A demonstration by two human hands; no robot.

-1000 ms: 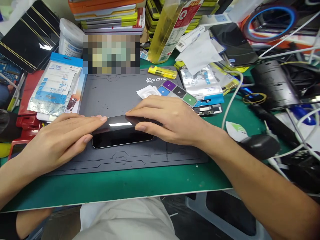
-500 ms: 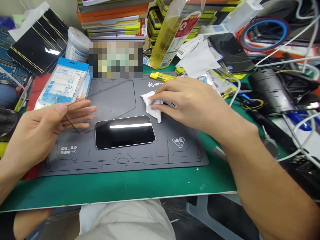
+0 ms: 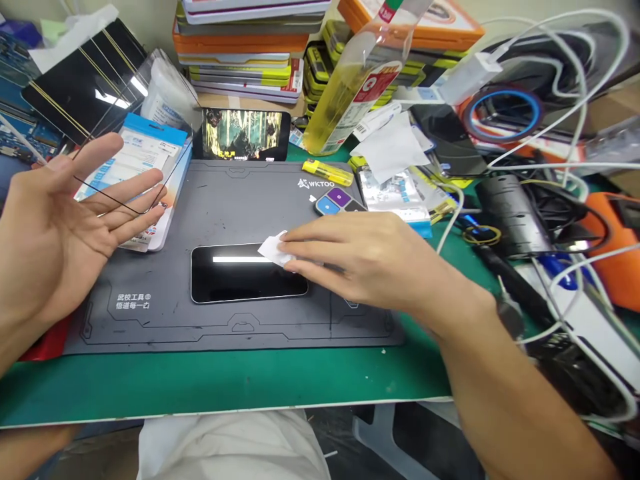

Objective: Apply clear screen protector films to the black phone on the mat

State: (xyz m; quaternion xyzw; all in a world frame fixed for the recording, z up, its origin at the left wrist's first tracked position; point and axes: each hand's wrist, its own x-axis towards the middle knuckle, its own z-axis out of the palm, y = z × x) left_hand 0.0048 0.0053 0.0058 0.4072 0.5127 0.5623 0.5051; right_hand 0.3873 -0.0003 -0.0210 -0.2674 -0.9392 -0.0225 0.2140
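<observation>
My left hand (image 3: 63,247) is raised at the left, fingers spread, with a clear black-edged glass screen protector (image 3: 145,133) held between thumb and fingers. The protector is tilted up in front of a blue-white packet (image 3: 150,157); the exact grip is partly hidden. In the middle, a phone (image 3: 240,283) lies face up on a grey work mat (image 3: 170,327), its black screen reflecting a white strip of light. My right hand (image 3: 360,260) pinches a folded white wipe (image 3: 274,250) over the phone's upper right part; whether it touches the glass I cannot tell.
Behind the mat, another phone (image 3: 245,133) shows a picture, beside a leaning bottle (image 3: 350,87) of yellow liquid. A yellow tube (image 3: 327,173) and a purple-blue keyed pad (image 3: 334,200) lie near my right hand. White cables (image 3: 555,163) and tools crowd the right; stacked boxes (image 3: 240,67) stand behind.
My right hand has moved left and down with the wipe, from beside the phone to over it. My left hand has turned palm up and tilted the screen protector up, away from the phone.
</observation>
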